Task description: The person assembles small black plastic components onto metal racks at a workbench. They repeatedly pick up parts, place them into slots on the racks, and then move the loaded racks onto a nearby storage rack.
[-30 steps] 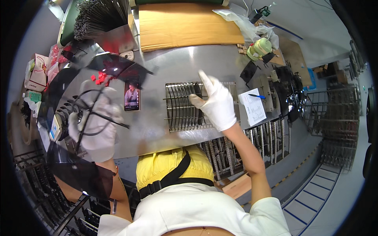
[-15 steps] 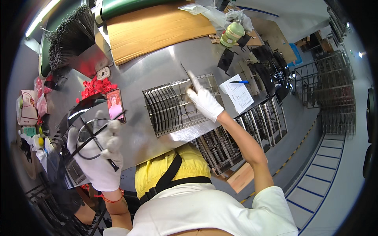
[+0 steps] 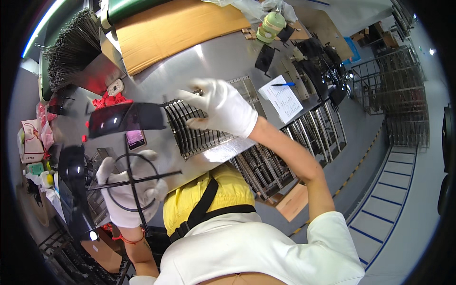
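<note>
My left hand [image 3: 130, 190], in a white glove, is closed around a black frame made of crossed rods [image 3: 156, 178] and a round ring. Dark glossy curved panels [image 3: 126, 118] stand at the frame's upper end and on its left; whether all are fixed to it I cannot tell. My right hand [image 3: 223, 107], also gloved, is open over a metal wire rack [image 3: 244, 85], its thumb and fingers apart and slightly blurred. Below and left of those fingers, a row of curved black strips [image 3: 183, 130] sits in the rack. Part of the rack is hidden behind the hand.
A phone [image 3: 136, 139] and red pieces [image 3: 110, 99] lie on the metal table. Brown cardboard [image 3: 180, 31], a bin of black rods [image 3: 78, 47] and a green bottle [image 3: 270, 27] stand farther back. On the right are a paper with a blue pen [image 3: 284, 97] and metal racks [image 3: 308, 145].
My right hand has moved left across the rack, and its fingers have spread. My left hand has shifted right and turned the black frame, bringing a dark panel up in front of the phone.
</note>
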The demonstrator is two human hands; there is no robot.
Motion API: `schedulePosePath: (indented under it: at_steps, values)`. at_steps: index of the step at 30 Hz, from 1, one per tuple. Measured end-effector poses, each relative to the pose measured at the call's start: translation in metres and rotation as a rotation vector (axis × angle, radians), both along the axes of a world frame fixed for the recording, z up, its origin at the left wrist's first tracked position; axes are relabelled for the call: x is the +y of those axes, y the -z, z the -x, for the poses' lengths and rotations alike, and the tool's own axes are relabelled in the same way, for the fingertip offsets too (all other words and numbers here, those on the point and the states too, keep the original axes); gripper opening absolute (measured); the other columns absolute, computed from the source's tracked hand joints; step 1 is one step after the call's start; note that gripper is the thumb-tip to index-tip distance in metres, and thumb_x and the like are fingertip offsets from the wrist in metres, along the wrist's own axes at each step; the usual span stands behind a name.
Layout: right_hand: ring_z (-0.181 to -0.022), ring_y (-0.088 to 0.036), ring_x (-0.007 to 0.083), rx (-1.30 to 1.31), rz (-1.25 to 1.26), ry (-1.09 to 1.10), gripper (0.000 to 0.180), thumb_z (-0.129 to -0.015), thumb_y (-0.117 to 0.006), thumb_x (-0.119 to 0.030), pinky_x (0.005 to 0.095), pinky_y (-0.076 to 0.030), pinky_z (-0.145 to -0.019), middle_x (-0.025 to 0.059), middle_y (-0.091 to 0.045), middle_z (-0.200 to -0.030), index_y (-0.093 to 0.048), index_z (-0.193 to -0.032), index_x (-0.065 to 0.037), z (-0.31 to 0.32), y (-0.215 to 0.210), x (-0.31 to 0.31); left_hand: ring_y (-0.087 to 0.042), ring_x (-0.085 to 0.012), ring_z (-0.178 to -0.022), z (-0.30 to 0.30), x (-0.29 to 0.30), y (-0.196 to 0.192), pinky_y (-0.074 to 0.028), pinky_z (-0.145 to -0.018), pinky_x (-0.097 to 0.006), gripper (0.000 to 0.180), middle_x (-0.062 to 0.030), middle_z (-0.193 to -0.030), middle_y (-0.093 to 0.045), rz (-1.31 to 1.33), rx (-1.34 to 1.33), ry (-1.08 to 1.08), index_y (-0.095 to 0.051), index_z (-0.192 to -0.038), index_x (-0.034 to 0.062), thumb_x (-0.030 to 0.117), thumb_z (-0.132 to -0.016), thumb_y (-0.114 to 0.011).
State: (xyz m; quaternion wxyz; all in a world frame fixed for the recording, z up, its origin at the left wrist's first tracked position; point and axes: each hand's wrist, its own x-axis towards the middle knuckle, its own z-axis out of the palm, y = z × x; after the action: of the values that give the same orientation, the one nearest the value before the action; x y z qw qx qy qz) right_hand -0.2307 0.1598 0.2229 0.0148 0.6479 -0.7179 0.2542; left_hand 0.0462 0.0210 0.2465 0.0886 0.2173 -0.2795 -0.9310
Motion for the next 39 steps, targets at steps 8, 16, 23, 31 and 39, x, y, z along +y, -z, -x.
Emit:
schedulePosePath:
  at_steps: [8,16,23,31,39]
  values:
    - [-0.076,-0.063,0.016,0.712,0.152,-0.118,0.032,-0.088,-0.061,-0.023,0.0286,-0.05,-0.059,0.0024,-0.056,-0.078,-0.066,-0.12,-0.027,-0.021,-0.029,-0.011,-0.055,-0.0181,-0.064,0.049,0.04,-0.012,-0.049,-0.052,-0.027,0.055,-0.0155,-0.111,-0.059,-0.668,0.179,0.182,-0.048,-0.132,0.001,0.044,-0.097,-0.046]
    - [-0.083,-0.068,0.0422,-0.731,-0.39,0.443,0.057,-0.096,-0.051,-0.034,0.0474,-0.054,-0.076,0.0336,-0.063,-0.107,-0.041,-0.148,-0.014,0.022,0.079,0.052,-0.055,-0.022,-0.038,0.002,0.011,-0.038,-0.051,-0.031,-0.03,0.044,-0.0085,-0.063,-0.048,-0.903,0.648,-0.335,-0.026,-0.134,-0.0073,0.026,-0.106,-0.033]
    - [-0.077,-0.068,0.0449,-0.159,-0.618,0.197,0.033,-0.098,-0.039,-0.017,0.0495,-0.058,-0.075,0.0388,-0.051,-0.128,-0.052,-0.111,0.011,-0.004,0.132,0.052,-0.052,-0.0216,-0.036,0.006,0.002,-0.032,-0.047,-0.028,-0.026,0.056,-0.0073,-0.066,-0.043,-0.841,0.622,-0.402,-0.019,-0.141,-0.009,0.033,-0.107,-0.034]
    - [-0.084,-0.07,0.0351,-0.289,-0.064,0.292,0.058,-0.089,-0.064,-0.044,0.0424,-0.057,-0.076,0.0284,-0.067,-0.102,-0.054,-0.127,-0.002,-0.014,0.005,0.01,-0.06,-0.0343,-0.113,0.048,-0.06,-0.011,-0.051,-0.095,-0.034,0.059,-0.0334,-0.133,-0.051,1.133,-0.116,-1.086,-0.042,-0.139,-0.0093,0.032,-0.098,-0.051]
    - [-0.077,-0.066,0.0247,0.178,0.056,-0.007,0.032,-0.087,-0.069,-0.023,0.038,-0.055,-0.061,0.0106,-0.056,-0.078,-0.065,-0.119,-0.026,-0.03,-0.004,-0.002,-0.052,-0.0338,-0.106,0.099,0.014,-0.02,-0.046,-0.092,-0.044,0.039,-0.016,-0.115,-0.053,2.284,0.087,-0.363,-0.056,-0.103,0.0058,0.002,-0.067,-0.071]
